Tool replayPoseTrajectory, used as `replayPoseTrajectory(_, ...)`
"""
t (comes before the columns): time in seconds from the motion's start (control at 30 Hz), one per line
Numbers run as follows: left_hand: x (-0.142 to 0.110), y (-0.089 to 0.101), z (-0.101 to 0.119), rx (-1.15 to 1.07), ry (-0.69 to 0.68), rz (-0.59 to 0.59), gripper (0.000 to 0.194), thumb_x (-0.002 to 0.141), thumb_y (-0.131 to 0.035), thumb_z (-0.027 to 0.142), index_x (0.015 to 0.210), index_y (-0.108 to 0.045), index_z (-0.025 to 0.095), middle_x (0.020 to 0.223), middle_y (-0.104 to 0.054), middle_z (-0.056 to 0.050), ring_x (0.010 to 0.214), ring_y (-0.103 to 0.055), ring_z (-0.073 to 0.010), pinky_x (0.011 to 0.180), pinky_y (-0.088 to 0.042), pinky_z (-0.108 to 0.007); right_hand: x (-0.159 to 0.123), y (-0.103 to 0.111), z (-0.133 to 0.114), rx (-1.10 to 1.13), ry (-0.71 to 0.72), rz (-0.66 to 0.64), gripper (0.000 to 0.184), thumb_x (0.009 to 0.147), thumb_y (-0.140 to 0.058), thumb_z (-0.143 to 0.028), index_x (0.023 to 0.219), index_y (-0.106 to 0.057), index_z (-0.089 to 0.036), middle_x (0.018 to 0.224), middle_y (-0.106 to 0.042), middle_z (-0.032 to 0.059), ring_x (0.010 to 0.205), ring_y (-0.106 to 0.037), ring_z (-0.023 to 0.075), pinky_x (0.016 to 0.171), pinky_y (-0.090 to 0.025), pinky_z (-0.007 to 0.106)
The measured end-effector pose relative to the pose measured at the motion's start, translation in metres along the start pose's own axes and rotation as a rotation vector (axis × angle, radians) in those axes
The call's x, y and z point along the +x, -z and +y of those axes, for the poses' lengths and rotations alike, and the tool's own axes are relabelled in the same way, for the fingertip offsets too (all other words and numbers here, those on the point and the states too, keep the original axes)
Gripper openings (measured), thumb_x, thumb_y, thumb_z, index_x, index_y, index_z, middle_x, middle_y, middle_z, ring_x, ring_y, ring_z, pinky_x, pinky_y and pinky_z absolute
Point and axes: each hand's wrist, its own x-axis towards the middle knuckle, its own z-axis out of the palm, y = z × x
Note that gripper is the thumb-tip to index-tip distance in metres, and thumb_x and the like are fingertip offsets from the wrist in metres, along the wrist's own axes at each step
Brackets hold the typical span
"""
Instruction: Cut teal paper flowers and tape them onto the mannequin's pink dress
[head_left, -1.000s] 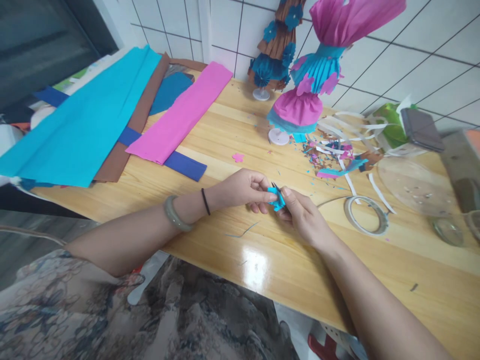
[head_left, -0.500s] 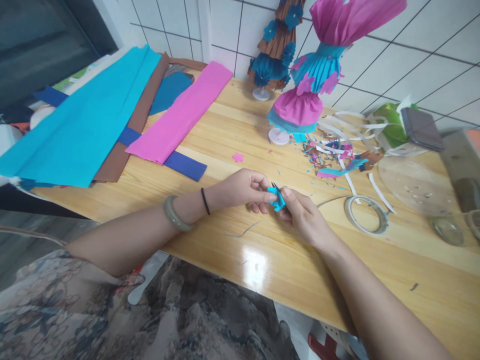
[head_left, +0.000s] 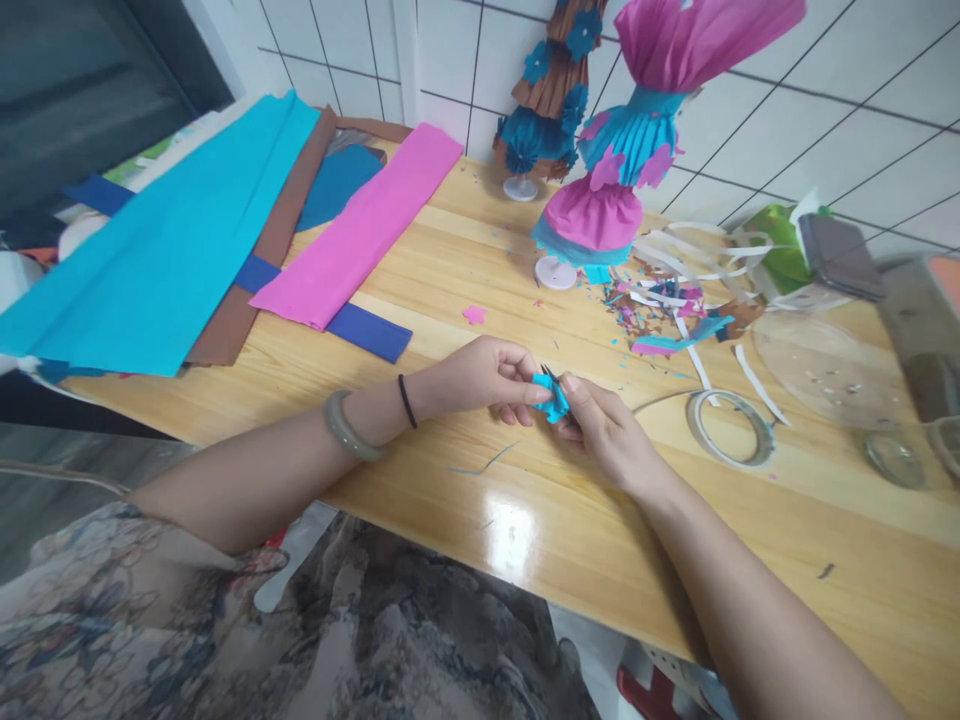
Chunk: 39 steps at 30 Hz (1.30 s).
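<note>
Between thumb and fingers, my left hand [head_left: 504, 378] pinches a small folded piece of bright blue crepe paper [head_left: 553, 402]. My right hand [head_left: 598, 418] is closed around small dark scissors [head_left: 550, 372]; only the pointed tips show at the top of the blue paper, and the handles are hidden in the fingers. Both hands meet just above the wooden table [head_left: 420, 480]. A pink paper flower [head_left: 474, 315] lies beyond my left hand. Thin dark strands lie on the wood below the hands.
Blue crepe sheets [head_left: 195, 230] and a pink crepe strip [head_left: 367, 225] lie at the left. Two decorated paper figures, one pink and blue [head_left: 592, 215], one brown and teal [head_left: 555, 90], stand at the back. Paper scraps [head_left: 660, 295], a tape roll [head_left: 731, 428] and a phone [head_left: 841, 255] are at the right.
The blue paper is turned slightly between my fingers, and a little less of the dark tips shows. Both hands stay almost in the same place.
</note>
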Motion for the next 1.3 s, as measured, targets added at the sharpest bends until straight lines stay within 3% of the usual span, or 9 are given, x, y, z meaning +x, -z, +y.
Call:
replayPoseTrajectory(1.03,-0.0038,0.0027,0.006,0.049,0.03,-0.007,0.026,0.072,-0.073,0.029,0.077,-0.056,0.01,0.059,-0.066,-0.002,0.054,-0.063,-0.009,0.05,-0.05,-0.017,-0.0007,0.0018,-0.0033,-0.049,0.022,-0.01,0.049,0.089,-0.032,-0.063,0.065,-0.039,-0.021,0.055,-0.033,-0.0046,0.048,-0.028,0.0104,0.046,-0.024,0.025)
replayPoseTrajectory(1.3,-0.0058,0.0026,0.01,0.082,0.009,-0.004,0.023,0.083,-0.061,0.032,0.08,-0.06,0.009,0.061,-0.066,-0.002,0.054,-0.063,-0.0084,0.051,-0.049,-0.017,-0.0002,0.0017,-0.0007,-0.04,0.011,0.013,0.048,0.089,-0.034,-0.061,0.065,-0.038,-0.021,0.055,-0.034,-0.0044,0.048,-0.03,0.0106,0.047,-0.025,0.025)
